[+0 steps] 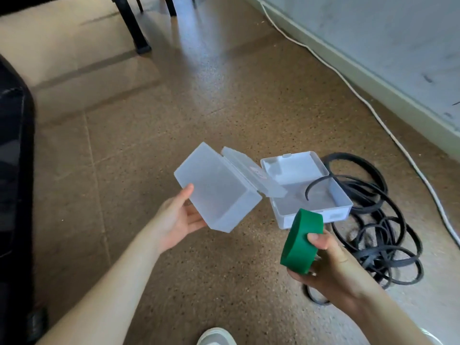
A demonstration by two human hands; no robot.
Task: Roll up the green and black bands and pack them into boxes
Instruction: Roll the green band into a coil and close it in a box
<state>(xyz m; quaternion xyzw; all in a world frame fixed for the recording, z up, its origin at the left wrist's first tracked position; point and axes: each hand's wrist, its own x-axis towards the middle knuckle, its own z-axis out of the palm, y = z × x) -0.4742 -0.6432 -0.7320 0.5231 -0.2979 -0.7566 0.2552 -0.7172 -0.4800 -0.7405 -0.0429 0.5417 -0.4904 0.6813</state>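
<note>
right hand (331, 265) grips a tightly rolled green band (300, 241), thumb pressed on the outer wrap, likely to keep it from springing loose. left hand (179, 217) grasps a clear rectangular plastic box (216, 192), held up and tilted, its hinged lid (251, 173) hanging open; nothing shows through its walls. judged: roll goes in next. on the speckled brown floor (224, 108) beyond, a second clear plastic box (311, 195) sits open, one end of the long black band (366, 209) curling in, the rest in loose loops beside it.
</note>
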